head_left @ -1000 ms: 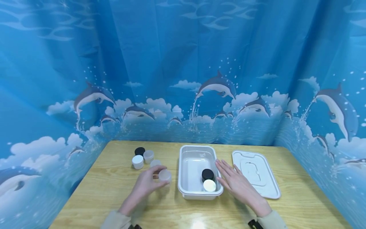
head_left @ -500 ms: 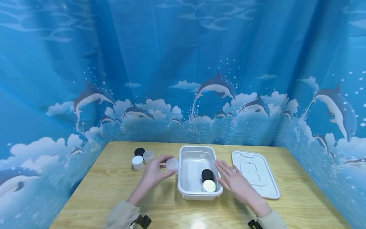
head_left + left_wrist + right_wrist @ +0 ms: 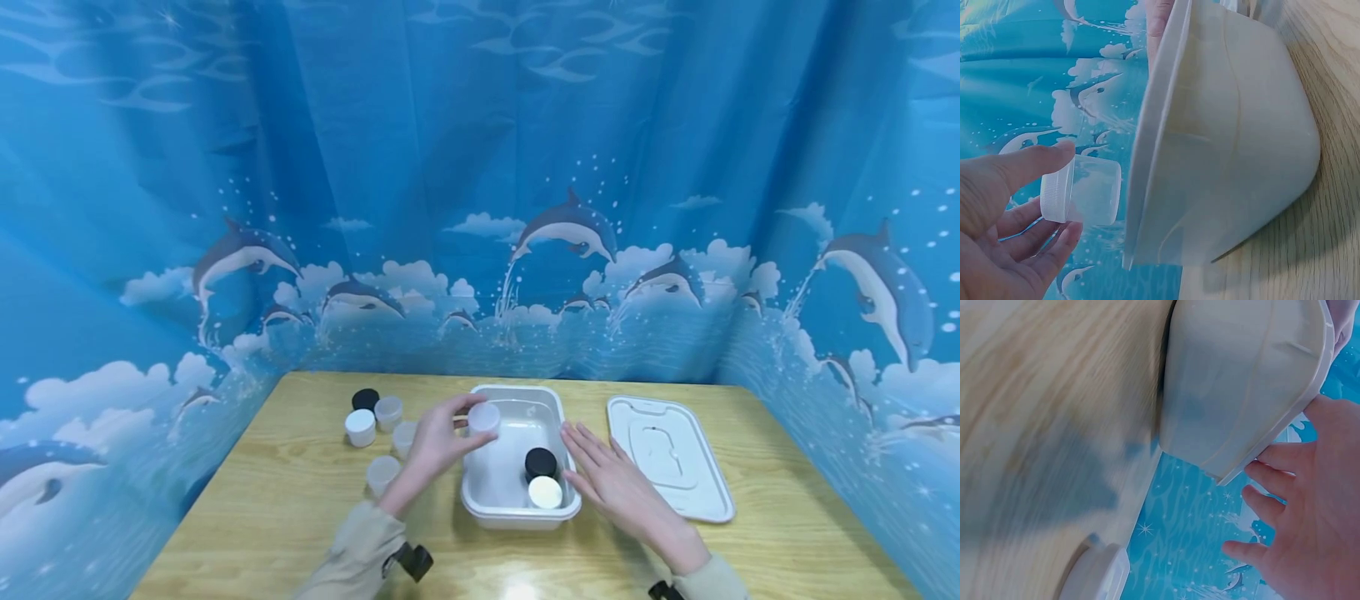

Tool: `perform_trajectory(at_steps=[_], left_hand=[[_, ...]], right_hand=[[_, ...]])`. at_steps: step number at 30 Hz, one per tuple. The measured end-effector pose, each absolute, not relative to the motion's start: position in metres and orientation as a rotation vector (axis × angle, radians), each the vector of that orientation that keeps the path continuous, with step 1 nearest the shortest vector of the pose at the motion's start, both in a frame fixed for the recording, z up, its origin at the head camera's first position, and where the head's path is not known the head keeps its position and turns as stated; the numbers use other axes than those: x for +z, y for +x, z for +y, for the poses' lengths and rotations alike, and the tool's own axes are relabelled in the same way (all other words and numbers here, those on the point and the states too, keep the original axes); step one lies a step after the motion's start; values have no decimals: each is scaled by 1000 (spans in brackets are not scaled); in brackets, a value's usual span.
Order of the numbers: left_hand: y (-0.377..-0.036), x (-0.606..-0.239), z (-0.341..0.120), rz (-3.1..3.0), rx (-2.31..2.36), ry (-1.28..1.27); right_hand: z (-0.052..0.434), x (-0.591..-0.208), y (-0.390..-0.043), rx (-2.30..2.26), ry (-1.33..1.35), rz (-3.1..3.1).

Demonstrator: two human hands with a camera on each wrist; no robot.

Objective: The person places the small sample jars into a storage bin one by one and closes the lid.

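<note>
Pinched between thumb and fingers of my left hand (image 3: 435, 442) is a small clear plastic jar with a screw lid (image 3: 1094, 189). In the head view this jar (image 3: 483, 418) is over the left rim of a white rectangular box (image 3: 501, 492). A black-lidded jar (image 3: 540, 463) and a white-lidded jar (image 3: 545, 492) stand inside the box, toward its near right corner. My right hand (image 3: 618, 487) rests against the box's right rim with its fingers stretched out, as the right wrist view also shows.
On the table's left stand a black-lidded jar (image 3: 365, 399), a white jar (image 3: 360, 427) and several clear jars, one (image 3: 382, 475) beside my left wrist. The box's white lid (image 3: 671, 458) lies flat at the right. A dolphin-print curtain (image 3: 480, 208) hangs behind the table.
My left hand has carried the clear jar rightward from the table to above the box's left side, uncovering clear jars behind it. The right hand stays at the rim.
</note>
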State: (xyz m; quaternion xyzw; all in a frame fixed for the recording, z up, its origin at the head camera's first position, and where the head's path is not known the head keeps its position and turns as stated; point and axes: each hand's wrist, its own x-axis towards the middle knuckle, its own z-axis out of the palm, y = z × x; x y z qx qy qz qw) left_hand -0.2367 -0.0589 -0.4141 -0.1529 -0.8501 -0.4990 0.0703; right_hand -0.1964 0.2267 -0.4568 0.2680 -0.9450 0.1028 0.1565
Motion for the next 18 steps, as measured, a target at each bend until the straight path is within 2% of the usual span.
perform_trajectory(at_steps=[18], left_hand=[[-254,-434,-35,-2623,-1353,-621]], right_hand=[[221,-455,-191,272,802,-2680]])
